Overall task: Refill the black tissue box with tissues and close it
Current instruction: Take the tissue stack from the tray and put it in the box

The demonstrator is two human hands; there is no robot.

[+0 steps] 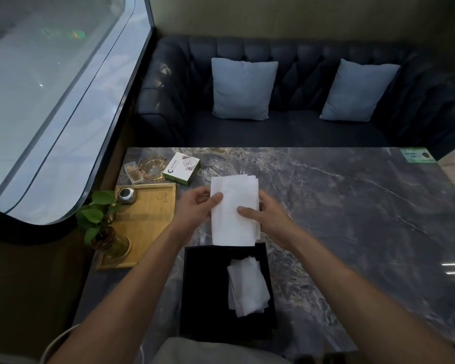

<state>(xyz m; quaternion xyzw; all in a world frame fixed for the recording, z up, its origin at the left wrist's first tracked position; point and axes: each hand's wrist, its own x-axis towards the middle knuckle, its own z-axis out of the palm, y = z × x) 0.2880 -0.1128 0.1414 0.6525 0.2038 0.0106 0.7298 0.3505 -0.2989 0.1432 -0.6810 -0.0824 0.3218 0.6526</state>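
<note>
The black tissue box (205, 292) lies open on the marble table near me, with a few white tissues (247, 287) loose in its right half. Just beyond its far rim I hold a stack of white tissues (234, 206) above the table. My left hand (197, 206) grips the stack's left edge, thumb on top. My right hand (265, 214) grips the right edge, thumb pressed on the sheets. No lid for the box is visible.
A wooden tray (147, 214) at the left holds a small grey device (126, 195) and a potted plant (100, 224). Behind it are a glass ashtray (153, 165), a small clear box (133, 172) and a green-white carton (181, 168). A dark sofa (300, 127) faces the table.
</note>
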